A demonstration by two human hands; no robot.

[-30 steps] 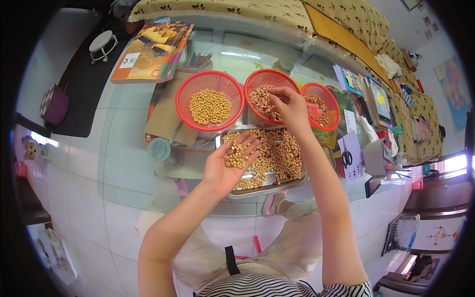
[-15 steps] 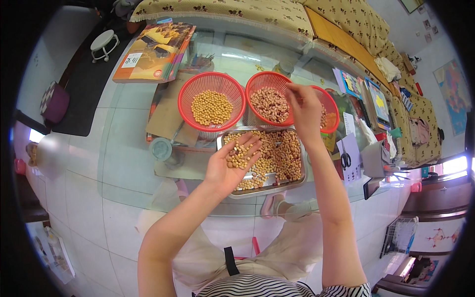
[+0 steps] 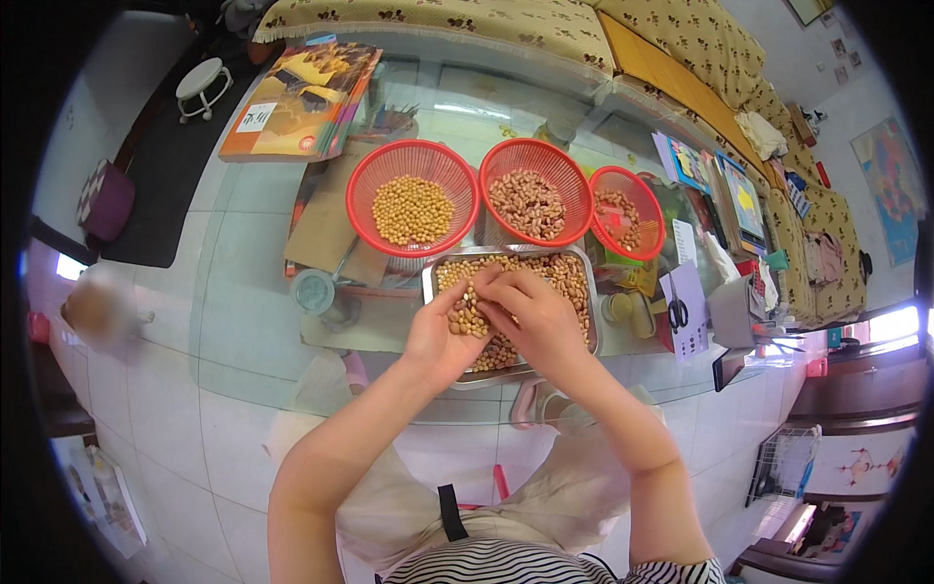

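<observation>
Palm up and cupped, my left hand holds a heap of yellow soybeans with some brown ones above the metal tray. My right hand reaches over from the right, its bent fingertips together at the heap; what they pinch is hidden. Mixed yellow and brown-pink beans cover much of the tray. Behind it stand three red baskets: the left basket holds soybeans, the middle basket pink speckled beans, the smaller right basket brownish beans or nuts.
All this stands on a glass table. Left are a stack of books and a glass jar. At right lie scissors on a pale sheet, near a grey box and more books. A covered sofa borders the far side.
My right hand has come down from above the middle and right baskets to the beans in my left palm. The left hand stays nearly in place, its fingers slightly more curled.
</observation>
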